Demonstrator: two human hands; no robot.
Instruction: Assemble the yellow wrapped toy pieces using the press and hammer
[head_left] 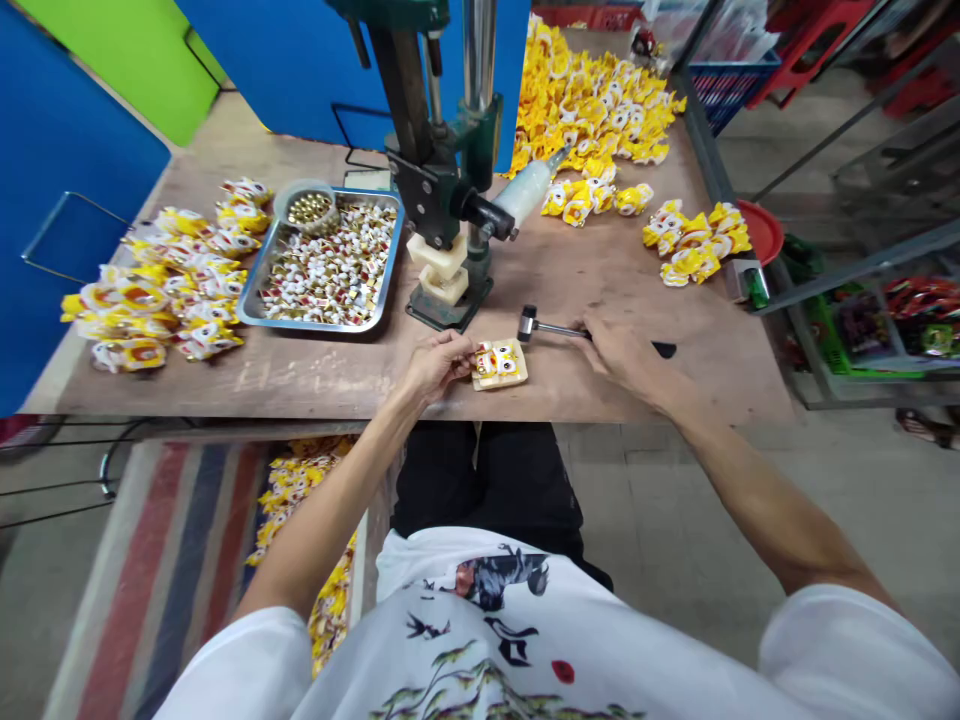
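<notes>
In the right hand (619, 358), a small hammer (551, 328) is clenched, its shaft lying left to right, head leftward, just far of a yellow lion-face ornament (499, 362) steadied by the left hand (439, 365). A steel tray (322, 322) and green bench press (442, 170) stand farther on the tabletop (600, 270), beyond which yellow ornaments (592, 110) are heaped.

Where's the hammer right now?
In the head view, the hammer sits in the right hand, its head just right of the yellow lion piece under the left hand.
</notes>
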